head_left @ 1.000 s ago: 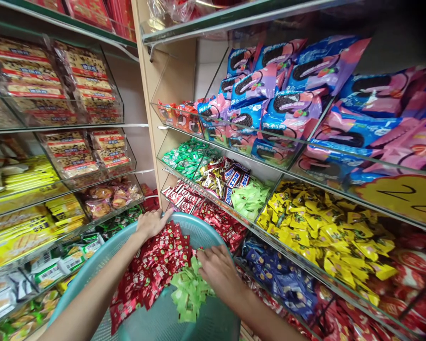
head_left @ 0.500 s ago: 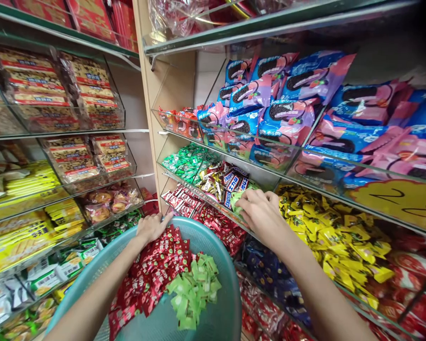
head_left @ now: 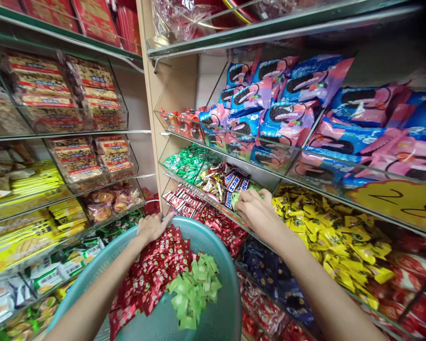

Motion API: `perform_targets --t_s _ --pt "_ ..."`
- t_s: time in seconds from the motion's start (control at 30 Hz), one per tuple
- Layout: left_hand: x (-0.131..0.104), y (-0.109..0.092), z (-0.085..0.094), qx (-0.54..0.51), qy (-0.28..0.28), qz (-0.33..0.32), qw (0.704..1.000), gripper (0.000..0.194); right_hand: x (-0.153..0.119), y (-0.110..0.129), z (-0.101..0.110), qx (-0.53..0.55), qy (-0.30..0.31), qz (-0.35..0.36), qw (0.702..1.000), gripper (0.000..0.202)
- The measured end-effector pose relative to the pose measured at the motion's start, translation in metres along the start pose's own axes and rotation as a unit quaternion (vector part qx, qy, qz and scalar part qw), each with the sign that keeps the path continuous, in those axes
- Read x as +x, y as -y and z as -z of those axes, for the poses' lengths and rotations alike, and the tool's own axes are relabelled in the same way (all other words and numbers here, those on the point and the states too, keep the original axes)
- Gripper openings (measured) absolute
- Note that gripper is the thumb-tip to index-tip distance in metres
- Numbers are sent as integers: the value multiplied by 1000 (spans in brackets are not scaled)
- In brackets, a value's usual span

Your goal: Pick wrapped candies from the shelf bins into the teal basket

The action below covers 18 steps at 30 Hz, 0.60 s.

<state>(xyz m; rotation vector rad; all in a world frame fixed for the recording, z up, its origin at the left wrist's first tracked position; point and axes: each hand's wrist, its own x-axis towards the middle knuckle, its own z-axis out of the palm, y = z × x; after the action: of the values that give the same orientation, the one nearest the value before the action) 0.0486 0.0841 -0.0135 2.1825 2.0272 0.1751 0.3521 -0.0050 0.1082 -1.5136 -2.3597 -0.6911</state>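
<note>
My left hand [head_left: 152,228] is closed over the far rim of a teal plastic basket [head_left: 233,284], its thumb stretched along the edge. Inside the basket lie a heap of red candy packets [head_left: 154,267] and a smaller pile of light green candy packets [head_left: 195,291]. To the right, my right hand [head_left: 257,213] reaches into a clear shelf compartment with its fingers curled down on light green candy packets [head_left: 237,195]. The fingertips are partly hidden, so how many packets they grip does not show. Snickers bars [head_left: 230,182] lie just left of these fingers.
Clear shelf dividers and a shelf edge [head_left: 287,163] run close above my right hand. Yellow-wrapped candies [head_left: 326,232] fill the compartment to its right, with blue-and-pink cookie packs [head_left: 287,113] above. Green-wrapped candies [head_left: 188,163] lie further left. Packaged cakes [head_left: 44,90] line the left shelves.
My right hand has shifted slightly left and down among the light green packets, fingers more curled. The left hand stays on the basket rim. The view has shifted slightly.
</note>
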Motion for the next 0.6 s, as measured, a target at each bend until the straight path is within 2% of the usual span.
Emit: perform_targets --t_s 0.1,0.23,0.33,0.4,0.5,0.6 --pt "0 1 -1 -2 0 0 1000 80 1 2 9 4 -10 -2 1000 19" --pt "1 1 0 -8 3 1 1000 80 1 9 36 42 -13 -19 999 22" --pt "0 0 2 -5 4 3 1000 81 -3 19 54 117 -32 -16 992 23" --pt "-1 -2 4 -2 10 7 1000 83 -8 31 58 189 -37 -7 981 22" --pt "-3 -3 7 -1 17 13 1000 83 -19 53 47 301 -5 -4 954 20" --pt "-4 -3 7 3 13 13 1000 83 -31 75 17 399 38 -33 915 16"
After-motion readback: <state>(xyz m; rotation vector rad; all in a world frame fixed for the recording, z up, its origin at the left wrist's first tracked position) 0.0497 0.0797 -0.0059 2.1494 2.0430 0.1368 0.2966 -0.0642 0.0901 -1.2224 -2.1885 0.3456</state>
